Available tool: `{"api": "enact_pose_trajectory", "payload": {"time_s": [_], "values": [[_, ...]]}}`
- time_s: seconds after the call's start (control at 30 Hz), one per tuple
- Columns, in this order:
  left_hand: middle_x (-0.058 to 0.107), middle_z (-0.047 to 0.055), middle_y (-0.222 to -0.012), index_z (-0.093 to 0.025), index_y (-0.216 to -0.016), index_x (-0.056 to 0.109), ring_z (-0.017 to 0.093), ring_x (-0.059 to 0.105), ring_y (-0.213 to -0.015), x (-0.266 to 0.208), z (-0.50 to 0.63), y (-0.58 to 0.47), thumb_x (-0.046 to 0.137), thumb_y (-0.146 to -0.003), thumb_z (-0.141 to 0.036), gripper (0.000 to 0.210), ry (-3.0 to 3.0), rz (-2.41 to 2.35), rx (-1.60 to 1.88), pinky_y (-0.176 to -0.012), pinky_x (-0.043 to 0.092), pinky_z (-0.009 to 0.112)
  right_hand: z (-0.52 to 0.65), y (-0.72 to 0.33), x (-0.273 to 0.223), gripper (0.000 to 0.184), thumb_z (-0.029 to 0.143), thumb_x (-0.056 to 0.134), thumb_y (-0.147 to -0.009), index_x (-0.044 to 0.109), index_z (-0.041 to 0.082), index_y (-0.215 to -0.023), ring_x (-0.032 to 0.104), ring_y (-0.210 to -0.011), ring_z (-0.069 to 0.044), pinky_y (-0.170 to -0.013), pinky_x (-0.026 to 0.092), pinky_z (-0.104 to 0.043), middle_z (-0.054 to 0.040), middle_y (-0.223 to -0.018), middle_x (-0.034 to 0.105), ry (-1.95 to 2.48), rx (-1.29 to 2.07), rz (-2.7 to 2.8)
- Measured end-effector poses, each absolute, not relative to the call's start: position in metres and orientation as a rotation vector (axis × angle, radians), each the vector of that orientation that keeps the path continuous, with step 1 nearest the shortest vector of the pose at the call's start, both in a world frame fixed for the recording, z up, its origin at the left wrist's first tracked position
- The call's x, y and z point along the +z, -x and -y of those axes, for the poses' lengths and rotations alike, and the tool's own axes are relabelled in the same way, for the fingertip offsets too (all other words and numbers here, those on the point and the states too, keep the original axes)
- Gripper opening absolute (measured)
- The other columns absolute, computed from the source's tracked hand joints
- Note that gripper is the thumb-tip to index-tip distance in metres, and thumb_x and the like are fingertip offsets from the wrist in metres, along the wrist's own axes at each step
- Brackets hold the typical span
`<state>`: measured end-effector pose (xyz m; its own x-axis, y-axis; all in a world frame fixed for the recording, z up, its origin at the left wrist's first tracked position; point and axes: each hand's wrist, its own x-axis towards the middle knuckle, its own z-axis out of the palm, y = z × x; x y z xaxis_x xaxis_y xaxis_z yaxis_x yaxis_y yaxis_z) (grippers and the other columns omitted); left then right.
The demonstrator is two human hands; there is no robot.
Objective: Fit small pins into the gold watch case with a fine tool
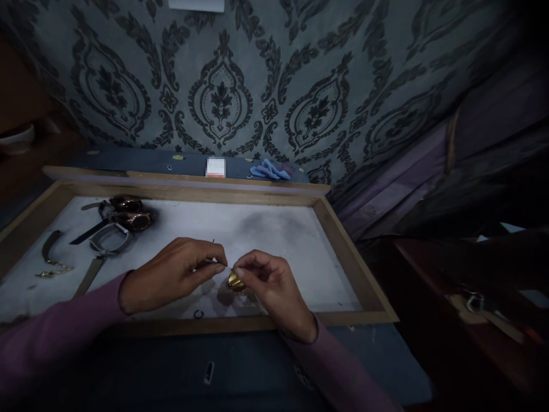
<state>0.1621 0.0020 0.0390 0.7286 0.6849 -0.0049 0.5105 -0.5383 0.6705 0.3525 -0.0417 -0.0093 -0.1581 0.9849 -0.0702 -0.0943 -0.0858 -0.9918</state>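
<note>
My left hand [178, 272] is closed in a pinch on a thin metal piece [221, 264], which reaches toward the other hand. Its exact kind is too small to make out. Close beside it, my right hand [272, 283] has thumb and fingers closed on a shiny, ribbed gold-coloured piece [235, 281], partly hidden by the fingers. Both hands are over the white floor of a shallow wooden tray [358, 269]. A small dark open ring [198, 314] lies near the tray's front edge, below the hands.
Goggle-like brown eyewear [132, 220], a grey strap [109, 239], a dark curved strap [51, 246] and a gold-coloured chain [55, 272] lie at the tray's left. Behind the tray are a blue cloth [270, 169] and a small white box [215, 167]. Patterned wallpaper rises beyond.
</note>
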Motion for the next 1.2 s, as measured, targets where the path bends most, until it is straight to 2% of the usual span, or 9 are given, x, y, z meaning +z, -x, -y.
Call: {"api": "enact_pose_trajectory", "payload": {"time_s": [0.17,0.33,0.6,1.2], "values": [[0.046,-0.005,-0.057,-0.014,-0.079,0.061,0.009,0.041,-0.053,0.044,-0.008,-0.165,0.045,-0.091,-0.021,0.021,-2.277,-0.880,0.266,-0.053,0.029,0.021,0.041,-0.353,-0.010,0.012,0.028,0.072,-0.077,0.067,0.017,-0.075,0.063,-0.061,-0.014,-0.061,0.051,-0.026,-0.0011,-0.067,0.067,1.109,1.439,1.213],[0.050,-0.005,-0.063,-0.014,-0.080,0.060,0.009,0.043,-0.057,0.044,-0.013,-0.165,0.047,-0.090,-0.019,0.017,-2.195,-0.828,0.271,-0.055,0.031,0.020,0.041,-0.353,-0.009,0.013,0.029,0.072,-0.077,0.067,0.017,-0.075,0.063,-0.061,-0.013,-0.060,0.051,-0.025,-0.0010,-0.067,0.067,1.105,1.416,1.226],[0.058,-0.001,-0.079,-0.016,-0.086,0.061,0.012,0.051,-0.071,0.042,-0.016,-0.158,0.049,-0.092,-0.018,0.014,-2.267,-0.792,0.325,-0.067,0.036,0.022,0.042,-0.353,-0.008,0.016,0.032,0.072,-0.077,0.067,0.017,-0.075,0.065,-0.061,-0.014,-0.061,0.052,-0.026,-0.0015,-0.066,0.068,1.099,1.443,1.200],[0.058,-0.001,-0.078,-0.017,-0.085,0.061,0.012,0.052,-0.070,0.045,-0.015,-0.161,0.047,-0.095,-0.021,0.017,-2.422,-0.782,0.291,-0.065,0.034,0.022,0.043,-0.352,-0.007,0.016,0.032,0.072,-0.076,0.067,0.017,-0.074,0.063,-0.060,-0.014,-0.059,0.051,-0.025,-0.0011,-0.066,0.067,1.124,1.416,1.220]]}}
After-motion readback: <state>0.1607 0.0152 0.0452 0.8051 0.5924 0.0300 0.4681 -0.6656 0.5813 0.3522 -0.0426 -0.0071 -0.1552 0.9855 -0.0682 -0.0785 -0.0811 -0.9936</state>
